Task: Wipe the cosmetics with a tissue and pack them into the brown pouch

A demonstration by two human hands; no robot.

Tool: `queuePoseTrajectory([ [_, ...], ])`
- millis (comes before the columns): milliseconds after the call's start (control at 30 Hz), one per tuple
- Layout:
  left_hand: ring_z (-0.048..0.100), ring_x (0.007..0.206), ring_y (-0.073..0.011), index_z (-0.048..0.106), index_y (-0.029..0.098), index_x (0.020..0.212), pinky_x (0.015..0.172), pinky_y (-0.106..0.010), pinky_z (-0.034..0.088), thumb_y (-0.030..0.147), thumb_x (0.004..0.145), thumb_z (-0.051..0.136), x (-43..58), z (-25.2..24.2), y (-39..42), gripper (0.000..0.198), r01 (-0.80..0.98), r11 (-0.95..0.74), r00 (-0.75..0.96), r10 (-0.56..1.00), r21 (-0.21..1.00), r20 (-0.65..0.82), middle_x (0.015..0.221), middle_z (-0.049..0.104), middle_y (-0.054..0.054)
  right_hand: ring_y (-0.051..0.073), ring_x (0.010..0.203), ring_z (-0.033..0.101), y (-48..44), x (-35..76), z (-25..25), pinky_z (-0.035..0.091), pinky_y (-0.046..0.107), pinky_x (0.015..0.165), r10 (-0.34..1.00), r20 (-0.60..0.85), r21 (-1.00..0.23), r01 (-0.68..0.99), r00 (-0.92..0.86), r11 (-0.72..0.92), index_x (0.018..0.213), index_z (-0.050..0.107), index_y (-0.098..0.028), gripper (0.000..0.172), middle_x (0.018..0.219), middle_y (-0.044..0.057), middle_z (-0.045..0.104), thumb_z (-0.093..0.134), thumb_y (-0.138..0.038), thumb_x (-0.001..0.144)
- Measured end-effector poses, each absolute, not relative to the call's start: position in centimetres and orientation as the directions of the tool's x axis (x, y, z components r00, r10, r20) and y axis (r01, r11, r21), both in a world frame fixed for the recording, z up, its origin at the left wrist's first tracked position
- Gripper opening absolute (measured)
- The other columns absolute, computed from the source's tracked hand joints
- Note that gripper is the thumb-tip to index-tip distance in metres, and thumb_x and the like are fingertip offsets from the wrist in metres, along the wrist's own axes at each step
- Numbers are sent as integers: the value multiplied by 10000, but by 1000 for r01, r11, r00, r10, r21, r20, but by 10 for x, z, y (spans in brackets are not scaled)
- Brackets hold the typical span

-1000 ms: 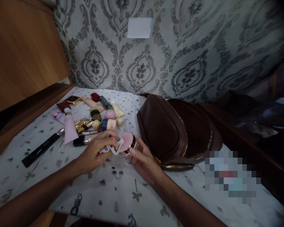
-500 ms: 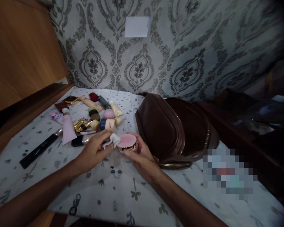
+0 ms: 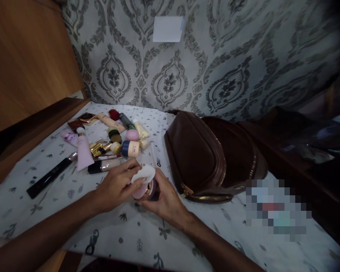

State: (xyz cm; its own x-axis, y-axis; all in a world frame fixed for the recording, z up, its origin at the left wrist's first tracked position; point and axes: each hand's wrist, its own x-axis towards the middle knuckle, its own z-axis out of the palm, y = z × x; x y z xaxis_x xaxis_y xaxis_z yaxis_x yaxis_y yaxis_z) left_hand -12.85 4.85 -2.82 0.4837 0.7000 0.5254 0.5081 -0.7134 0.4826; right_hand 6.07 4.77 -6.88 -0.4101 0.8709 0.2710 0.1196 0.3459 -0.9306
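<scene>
My right hand (image 3: 164, 196) is wrapped round a small round pink compact (image 3: 144, 190) with a gold rim, holding it just above the patterned cloth (image 3: 136, 234). My left hand (image 3: 117, 186) pinches a white wipe (image 3: 143, 173) and presses it onto the top of the compact. The compact is mostly hidden by the wipe and my fingers. Both hands meet in the middle of the view, just left of a brown leather bag (image 3: 212, 156).
Several cosmetics lie in a cluster at the back left: a pink tube (image 3: 83, 151), a black pencil-like stick (image 3: 49, 177), a blue-capped bottle (image 3: 130, 148), gold lipsticks (image 3: 98, 147). A wooden panel (image 3: 25, 64) stands at the left, patterned wallpaper behind. Dark furniture lies to the right.
The compact has come nearer to me and lower, and tilted. The white wipe, beside its left edge before, now covers its top.
</scene>
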Motion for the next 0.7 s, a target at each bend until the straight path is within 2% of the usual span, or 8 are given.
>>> queuePoseTrajectory([
  [67, 597, 816, -178, 630, 173, 946, 754, -293, 484, 252, 973, 459, -130, -29, 52, 189, 578, -641, 403, 762, 505, 506, 883, 609, -47, 291, 1171, 552, 47, 61, -69, 434, 460, 1030, 887, 236, -953, 82, -398, 290, 1293, 535, -279, 799, 1260, 75, 585, 880, -205, 576],
  [167, 547, 678, -166, 566, 186, 713, 652, -284, 460, 331, 945, 487, -131, -29, 58, 284, 636, -518, 291, 848, 572, 443, 731, 572, -19, 261, 1182, 561, 49, 61, -65, 431, 430, 1045, 919, 122, -991, -91, -374, 94, 1363, 464, -289, 910, 1320, 72, 570, 895, -227, 564],
  [267, 425, 517, -124, 424, 208, 576, 500, -249, 359, 383, 936, 463, -131, -28, 60, 402, 596, -418, 231, 907, 686, 352, 552, 443, 31, 227, 1108, 599, 53, 60, -59, 461, 388, 1009, 931, 34, -967, -246, -364, -61, 1244, 548, -262, 767, 1202, 45, 639, 894, -257, 560],
  [333, 363, 472, -107, 396, 212, 550, 450, -240, 300, 426, 929, 455, -130, -26, 59, 440, 558, -340, 182, 940, 757, 289, 504, 375, 49, 209, 1072, 610, 54, 59, -56, 462, 361, 1004, 944, -20, -931, -338, -331, -138, 1155, 593, -248, 683, 1129, 26, 666, 898, -264, 544],
  [400, 367, 475, -103, 433, 202, 555, 434, -230, 289, 457, 919, 460, -129, -25, 58, 445, 517, -282, 160, 959, 808, 232, 504, 384, 48, 195, 1073, 609, 54, 58, -53, 452, 336, 1015, 947, -78, -881, -422, -312, -212, 1108, 619, -236, 631, 1114, 21, 672, 895, -255, 541],
  [467, 408, 505, -107, 502, 185, 612, 449, -219, 328, 447, 914, 471, -128, -23, 57, 402, 461, -273, 180, 961, 845, 212, 541, 451, 38, 193, 1085, 605, 52, 57, -52, 466, 324, 999, 934, -128, -839, -465, -334, -282, 1089, 632, -225, 592, 1132, 32, 667, 887, -239, 555],
  [600, 538, 646, -138, 599, 162, 775, 584, -237, 467, 403, 887, 542, -126, -22, 55, 273, 368, -337, 161, 941, 866, 298, 718, 620, -10, 196, 974, 635, 50, 60, -50, 552, 315, 778, 898, -157, -836, -429, -410, -342, 1113, 603, -250, 578, 1124, 43, 655, 873, -251, 602],
  [700, 573, 659, -146, 639, 149, 883, 583, -247, 500, 394, 881, 570, -126, -22, 54, 255, 329, -311, 111, 951, 892, 290, 797, 656, -35, 196, 932, 647, 50, 61, -51, 546, 311, 726, 868, -140, -850, -392, -476, -352, 1158, 578, -273, 579, 1116, 44, 652, 859, -333, 655],
])
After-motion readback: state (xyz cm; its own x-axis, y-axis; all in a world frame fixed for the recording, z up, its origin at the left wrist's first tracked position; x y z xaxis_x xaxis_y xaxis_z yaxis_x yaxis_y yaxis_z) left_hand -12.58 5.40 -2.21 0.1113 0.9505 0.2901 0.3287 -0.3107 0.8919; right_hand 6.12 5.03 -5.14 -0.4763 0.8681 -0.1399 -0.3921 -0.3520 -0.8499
